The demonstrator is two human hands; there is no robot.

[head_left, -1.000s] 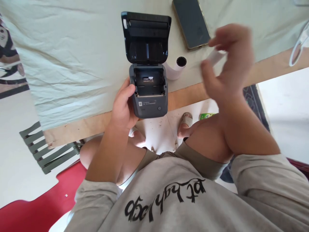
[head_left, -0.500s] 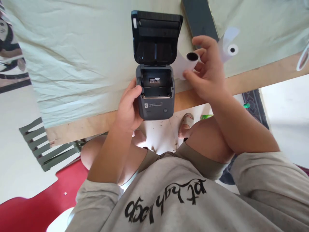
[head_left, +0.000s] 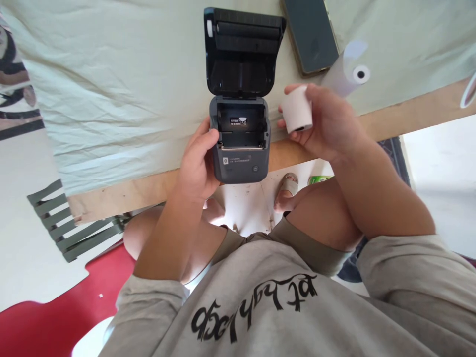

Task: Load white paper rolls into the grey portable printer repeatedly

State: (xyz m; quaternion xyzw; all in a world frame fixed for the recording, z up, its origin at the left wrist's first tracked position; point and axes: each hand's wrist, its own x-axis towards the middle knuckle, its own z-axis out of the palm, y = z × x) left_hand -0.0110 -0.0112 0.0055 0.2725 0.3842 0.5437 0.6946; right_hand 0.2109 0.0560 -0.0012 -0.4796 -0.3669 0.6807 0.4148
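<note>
My left hand (head_left: 200,161) grips the left side of a small dark grey label printer (head_left: 241,166), thumb on its top edge. The printer's black lid (head_left: 240,54) is swung up, and its paper bay shows a small printed sticker inside. To the right of the printer, my right hand (head_left: 323,116) is closed around a white paper roll (head_left: 297,110), fingers behind it and thumb along its side. The roll is tilted, with its dark core hole facing down toward me. It is apart from the printer.
A second paper roll (head_left: 344,74) with a loose end lies on the cloth-covered table (head_left: 130,89) behind my right hand. Beyond it is a dark smartphone (head_left: 312,37). The table's bare wooden edge (head_left: 122,193) runs in front of me. A red chair (head_left: 74,312) stands at lower left.
My right hand has turned the paper roll over, so its white side now faces up and the core hole points down. The left hand still holds the printer in nearly the same place.
</note>
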